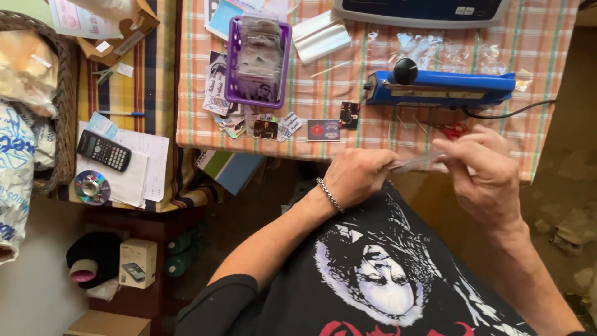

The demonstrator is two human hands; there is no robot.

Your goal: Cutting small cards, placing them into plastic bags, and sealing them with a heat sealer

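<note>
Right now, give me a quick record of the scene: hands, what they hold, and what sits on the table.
left hand: pinching one end of a small clear plastic sleeve
right hand: pinching the other end of it
wrist: chain bracelet on the left
table: checked cloth
sealer: blue heat sealer, black knob, beyond the hands
tray: purple tray packed with bagged cards
loose cards: near the table's front edge
scissors: red-handled scissors
side table: calculator, disc

A thin, clear, glossy plastic sleeve is pinched between both hands. Beyond it, a blue heat sealer of smooth glossy plastic lies on the matt checked cloth covering the bench. Left of the sealer stands a purple plastic tray; farther left, a rough woven wicker basket.
</note>
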